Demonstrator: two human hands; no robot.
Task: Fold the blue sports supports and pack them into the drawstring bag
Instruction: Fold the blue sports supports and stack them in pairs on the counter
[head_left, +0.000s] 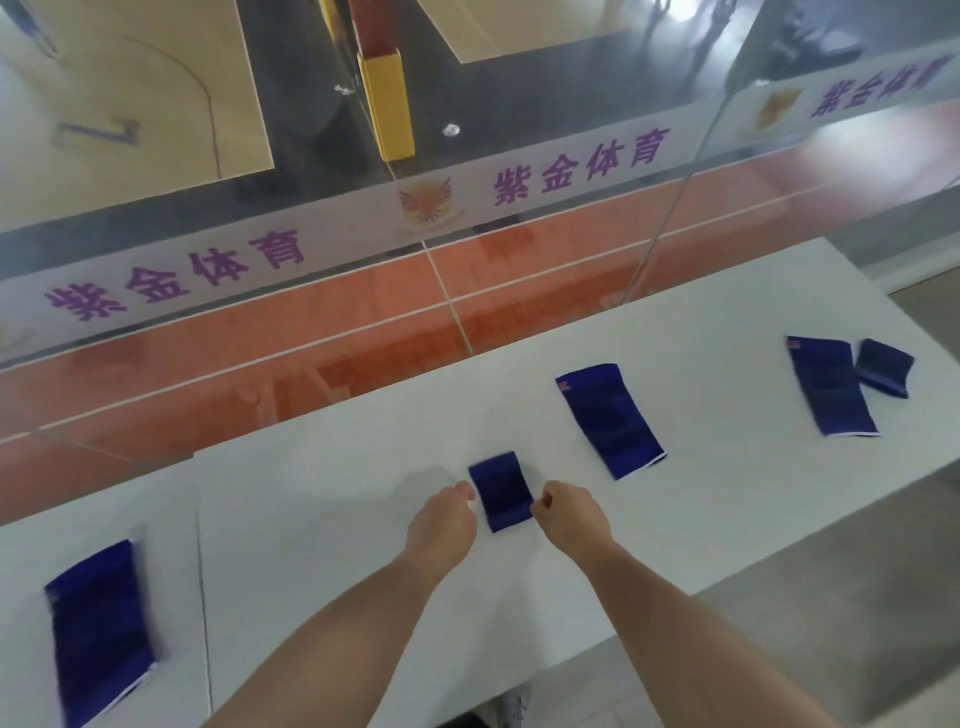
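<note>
Mid-table (363, 415): small folded support (501, 491), left hand (447, 514) at its 9 o'clock, right hand (569, 512) at 3, fingers curled against the edges. Pinching or only touching, cannot tell. Looks like folding, nearly done. Next, probably: flat support (610, 421) at 2 o'clock. No drawstring bag in view. Leftmost support (98, 629) at 8 o'clock, blurred.

Only readable text here is on the frosted band (350, 228) across the glass, well beyond both hands: purple 紫金体育, printed three times. One copy (174, 280) sits up and left of the left hand (441, 525), one (579, 166) straight past the right hand (571, 519), and a blurrier third (878, 83) far off to its right. A winged crest logo (428, 202) sits between the first two, no legible lettering. The red tag (563, 385) on the blue support (610, 421) right of the right hand is unreadable.
</note>
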